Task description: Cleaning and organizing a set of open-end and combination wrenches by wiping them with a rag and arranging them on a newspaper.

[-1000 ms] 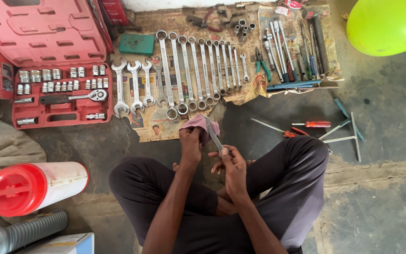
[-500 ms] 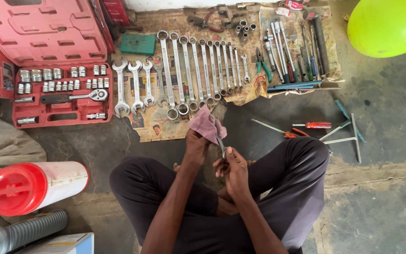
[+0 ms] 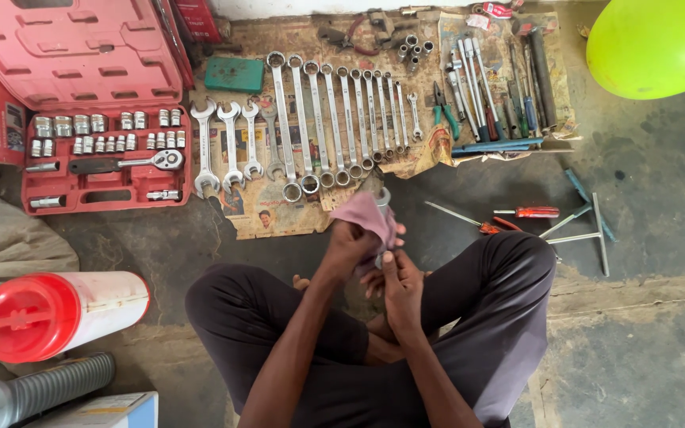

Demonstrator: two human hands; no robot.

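The left hand [image 3: 349, 247] has its fingers curled shut around a pink cloth [image 3: 365, 214], which is bunched over the upper part of a metal wrench [image 3: 382, 200]; only the tool's ring end pokes out above the fabric. The right hand [image 3: 399, 284] sits just below and is closed on the lower shank, thumb and fingers pinching it. The wrench's long axis runs away from the body, nearly upright in the view and tilted a little, so the cloth lies beyond the right hand's fingers and inside the left hand's grasp; the left hand is nearer the exposed end. Both hands hover between the crossed knees in dark trousers [image 3: 493, 309], above the concrete floor [image 3: 636, 238]. Farther out, newspaper [image 3: 267, 214] carries a row of about thirteen spanners [image 3: 319, 119], graded in length. To the left an open red socket case [image 3: 105, 158] holds one ratchet handle [image 3: 124, 163] and many sockets, too small to count. One red-capped white container [image 3: 57, 313] lies on its side nearby, and one green balloon [image 3: 656, 43] shows at the top right.
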